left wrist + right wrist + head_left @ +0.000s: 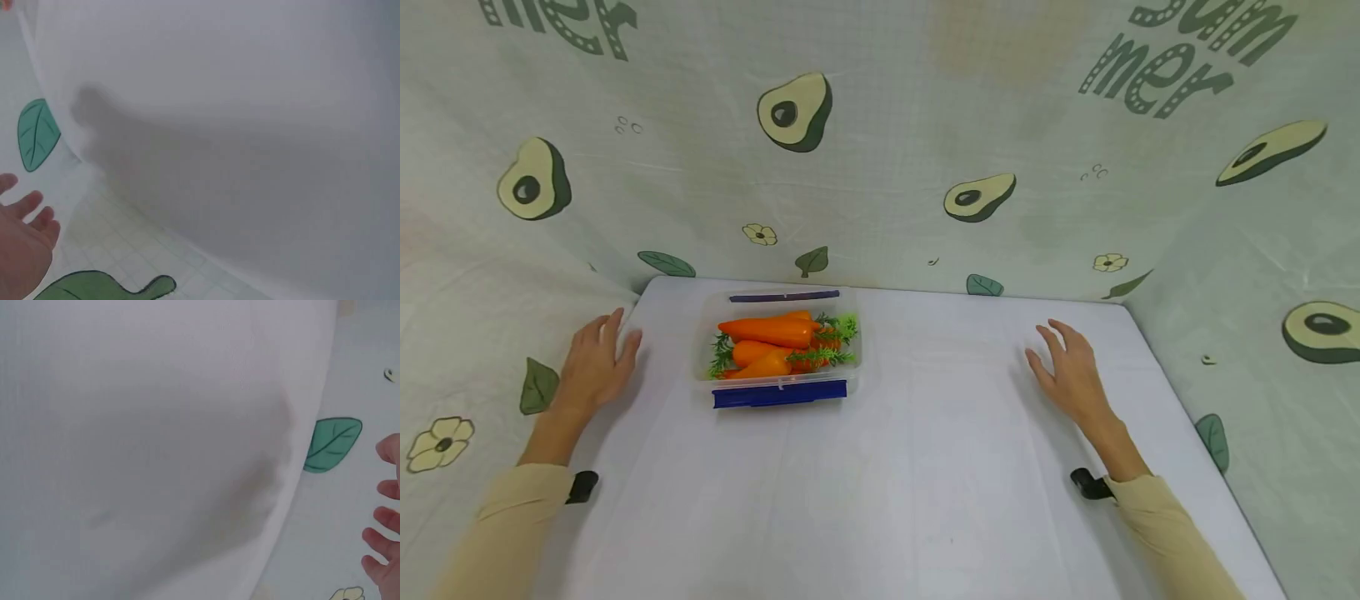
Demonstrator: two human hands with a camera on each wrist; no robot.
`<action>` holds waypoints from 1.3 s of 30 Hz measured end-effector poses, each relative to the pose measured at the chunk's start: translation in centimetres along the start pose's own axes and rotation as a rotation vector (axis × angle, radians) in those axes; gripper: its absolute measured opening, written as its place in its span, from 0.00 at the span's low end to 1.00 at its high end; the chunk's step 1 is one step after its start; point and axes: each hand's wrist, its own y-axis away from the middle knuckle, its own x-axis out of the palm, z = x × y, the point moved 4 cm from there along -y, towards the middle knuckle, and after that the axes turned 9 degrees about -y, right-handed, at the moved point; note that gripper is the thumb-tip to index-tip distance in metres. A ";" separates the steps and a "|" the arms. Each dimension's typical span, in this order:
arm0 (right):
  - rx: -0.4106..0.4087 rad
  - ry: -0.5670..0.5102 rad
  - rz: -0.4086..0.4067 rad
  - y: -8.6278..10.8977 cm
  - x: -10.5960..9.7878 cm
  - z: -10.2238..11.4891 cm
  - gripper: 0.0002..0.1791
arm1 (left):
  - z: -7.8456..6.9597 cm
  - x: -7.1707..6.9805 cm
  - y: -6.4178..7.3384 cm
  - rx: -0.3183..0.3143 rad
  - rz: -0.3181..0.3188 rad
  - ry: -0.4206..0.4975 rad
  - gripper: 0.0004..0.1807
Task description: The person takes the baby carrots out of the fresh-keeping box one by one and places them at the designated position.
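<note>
Clear plastic box [780,350] with a blue clip along its near edge and another at the far edge sits on the white counter [887,483], far left of centre; its lid appears to be on. Inside lie orange carrots [767,331] with green tops, apparently artificial. The left hand [597,363] rests at the counter's left edge, just left of the box and apart from it, fingers [28,205] spread and straight, holding nothing. The right hand [1070,372] hovers or rests well to the right of the box, fingers [384,519] likewise spread and empty. Judgement: the box looks light and rigid, with smooth, possibly slippery walls; the short sides would give the firmest hold, and the clips look stiff.
</note>
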 end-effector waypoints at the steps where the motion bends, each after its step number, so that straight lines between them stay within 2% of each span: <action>1: -0.021 -0.012 -0.030 -0.2 0.1 0.1 0.24 | 0.0 -0.1 0.0 -0.022 -0.005 0.014 0.35; 5: -0.035 -0.070 -0.078 -0.7 0.5 0.7 0.21 | -0.3 -0.5 0.1 -0.084 -0.047 0.070 0.33; 8: -0.005 -0.120 -0.085 -1.1 0.9 1.1 0.21 | -0.8 -0.8 0.2 -0.087 -0.117 0.124 0.30; 11: 0.037 -0.169 -0.084 -1.4 1.4 1.5 0.22 | -1.2 -0.9 0.3 -0.096 -0.143 0.169 0.28; 16: 0.094 -0.238 -0.065 -1.9 2.3 2.4 0.22 | -1.5 -1.0 0.6 -0.139 -0.117 0.206 0.29; 20: 0.138 -0.284 -0.048 -2.2 3.1 3.1 0.21 | -1.9 -1.0 0.8 -0.155 -0.122 0.235 0.29; 26: 0.170 -0.361 -0.040 -2.7 4.1 4.2 0.21 | -2.6 -1.0 1.3 -0.204 -0.092 0.277 0.30; 39: 0.223 -0.484 -0.015 -4.2 6.8 6.7 0.23 | -4.8 -0.8 2.1 -0.210 -0.088 0.350 0.29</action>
